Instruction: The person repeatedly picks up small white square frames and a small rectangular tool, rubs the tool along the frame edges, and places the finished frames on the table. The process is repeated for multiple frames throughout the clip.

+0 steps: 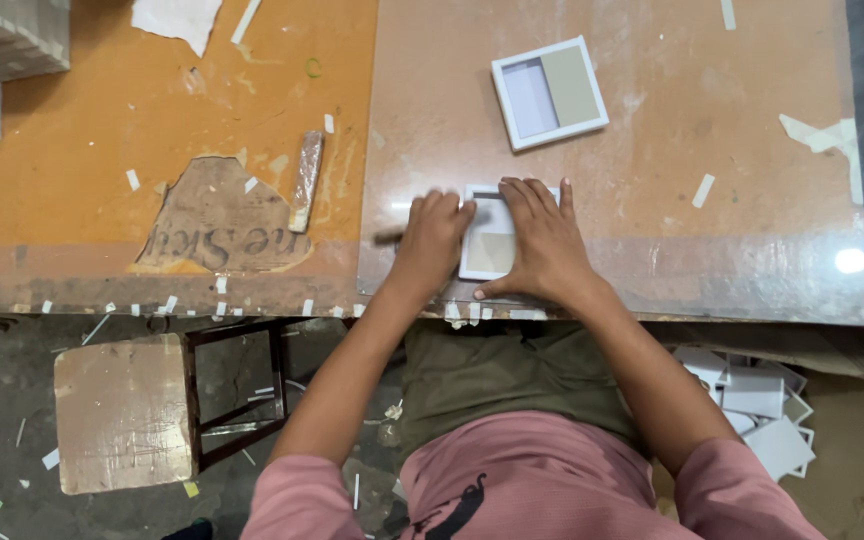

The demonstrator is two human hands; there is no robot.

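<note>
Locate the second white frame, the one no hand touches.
In the head view, the untouched white frame lies tilted on the glass sheet, beyond and slightly right of the right hand.

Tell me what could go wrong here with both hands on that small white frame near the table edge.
The left hand seems to grip a thin tool close to the right hand; a slip might nick those fingers. The white frame sits near the table edge on smooth glass, so a hard push could slide it off. Paper scraps on the glass might get trapped under it.
</note>
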